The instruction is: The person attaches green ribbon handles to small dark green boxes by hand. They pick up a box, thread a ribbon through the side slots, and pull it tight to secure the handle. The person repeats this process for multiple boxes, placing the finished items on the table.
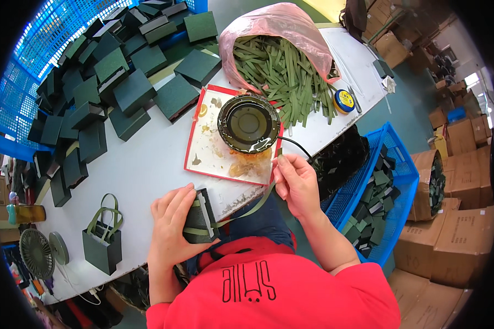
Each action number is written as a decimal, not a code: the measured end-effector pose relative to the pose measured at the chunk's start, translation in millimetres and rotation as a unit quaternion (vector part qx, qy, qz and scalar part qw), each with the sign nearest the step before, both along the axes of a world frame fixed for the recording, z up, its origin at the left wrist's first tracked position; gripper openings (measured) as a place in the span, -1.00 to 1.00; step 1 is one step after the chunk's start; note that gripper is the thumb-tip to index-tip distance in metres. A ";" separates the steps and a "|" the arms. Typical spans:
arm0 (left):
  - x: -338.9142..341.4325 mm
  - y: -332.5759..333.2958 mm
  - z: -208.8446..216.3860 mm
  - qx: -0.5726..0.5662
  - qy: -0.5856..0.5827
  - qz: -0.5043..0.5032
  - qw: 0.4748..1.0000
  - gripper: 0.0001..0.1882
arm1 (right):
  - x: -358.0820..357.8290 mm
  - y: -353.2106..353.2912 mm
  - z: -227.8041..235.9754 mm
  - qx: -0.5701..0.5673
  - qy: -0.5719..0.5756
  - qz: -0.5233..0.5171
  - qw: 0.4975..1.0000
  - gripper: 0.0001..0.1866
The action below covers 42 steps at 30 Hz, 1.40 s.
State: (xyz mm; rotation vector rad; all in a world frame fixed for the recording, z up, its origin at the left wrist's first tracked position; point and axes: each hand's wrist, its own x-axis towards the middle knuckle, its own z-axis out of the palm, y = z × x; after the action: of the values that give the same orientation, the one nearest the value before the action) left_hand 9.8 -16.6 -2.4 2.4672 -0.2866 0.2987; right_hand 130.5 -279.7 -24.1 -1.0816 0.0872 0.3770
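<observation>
My left hand [171,226] is wrapped round a small dark green box-shaped bag [196,223] at the table's front edge. A green ribbon strap [253,208] runs from this bag to my right hand [297,183], whose thumb and fingers pinch it near its free end. That end sticks up beside the round dark pot [248,124], which holds a brownish liquid. Drips coat the pot's rim, and it stands on a stained white board with a red edge [194,169]. Left of my left hand, a similar green bag [102,249] stands upright with two ribbon handles.
Many green boxes [134,92] are heaped at the far left by a blue crate [17,93]. A pink plastic bag [280,22] spills green ribbon strips [282,71]. Beside it sits a yellow-and-blue tin [343,101]. Another blue crate [400,186] and cartons [461,236] are at right.
</observation>
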 end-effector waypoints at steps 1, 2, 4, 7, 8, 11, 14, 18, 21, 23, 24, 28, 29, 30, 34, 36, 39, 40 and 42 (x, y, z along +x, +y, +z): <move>0.3 -0.1 -0.1 0.005 0.006 -0.006 1.000 0.11 | 2.7 1.2 1.1 -0.017 -0.002 0.001 1.000 -0.83; 0.3 -0.5 -0.1 0.004 0.005 -0.007 1.000 0.11 | 4.9 3.3 2.5 -0.034 -0.003 0.004 0.999 -0.83; 1.3 -1.6 -0.1 0.001 0.003 -0.009 1.000 0.11 | 8.1 7.5 3.2 -0.058 -0.002 0.006 0.998 -0.82; 3.0 -4.2 -0.6 -0.020 -0.006 -0.003 1.000 0.01 | 11.3 12.0 2.4 -0.074 0.004 0.001 0.997 -0.80; 3.2 -4.3 -0.5 -0.021 -0.003 -0.004 1.000 0.01 | 11.9 13.4 0.9 -0.076 0.006 -0.001 0.997 -0.80; 3.7 -4.0 -0.9 -0.023 0.002 -0.004 1.000 0.01 | 15.1 15.4 -0.8 -0.079 0.010 -0.003 0.997 -0.80; 4.4 -3.1 -2.7 -0.020 0.002 -0.008 1.000 0.04 | 19.4 16.7 -2.3 -0.084 0.013 -0.003 0.996 -0.79; 4.9 -2.5 -4.3 -0.024 0.003 -0.005 1.000 0.04 | 22.0 17.3 -6.0 -0.095 0.017 -0.004 0.995 -0.78; 4.9 -2.0 -5.6 -0.029 0.000 0.001 1.000 0.01 | 22.4 16.9 -5.9 -0.091 0.026 0.000 0.995 -0.77; 4.9 -2.0 -6.3 -0.028 -0.002 0.002 1.000 0.02 | 22.7 16.4 -2.1 -0.085 0.041 0.006 0.996 -0.77; 5.0 -2.1 -6.4 -0.027 -0.001 0.003 1.000 0.02 | 22.9 15.8 -0.8 -0.081 0.048 0.009 0.995 -0.77; 5.2 0.4 -6.6 -0.010 0.007 -0.012 1.000 0.13 | 22.4 13.1 -1.8 -0.067 0.051 0.008 0.996 -0.78; 4.9 0.8 -5.9 -0.011 0.008 -0.010 1.000 0.13 | 20.2 13.2 1.5 -0.068 0.052 0.004 0.996 -0.78; 4.7 1.0 -4.9 -0.012 0.010 -0.008 1.000 0.13 | 17.7 13.2 4.7 -0.069 0.053 0.001 0.996 -0.78; 5.8 2.3 -4.9 -0.019 0.011 -0.006 1.000 0.14 | -0.4 14.3 11.9 -0.085 -0.009 0.009 0.996 -0.82; 9.1 2.6 -1.0 -0.062 0.019 -0.021 0.998 0.09 | -13.0 13.2 16.5 -0.091 -0.018 0.069 0.993 -0.84; 13.6 0.4 6.4 -0.128 0.031 -0.044 0.990 0.09 | -21.0 19.1 31.2 -0.091 0.005 0.196 0.976 -0.85; 13.9 0.3 8.4 -0.150 0.034 -0.053 0.987 0.11 | -23.7 23.3 32.7 -0.094 0.014 0.224 0.970 -0.85; 16.3 0.5 8.9 -0.155 0.020 -0.077 0.985 0.12 | -21.6 30.0 32.0 -0.102 0.026 0.262 0.959 -0.85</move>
State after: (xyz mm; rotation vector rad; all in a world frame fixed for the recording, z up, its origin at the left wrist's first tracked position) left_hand 26.1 -16.1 6.5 2.1284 -0.3798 0.2096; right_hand 108.9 -249.8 7.9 -1.2945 -0.1215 0.8903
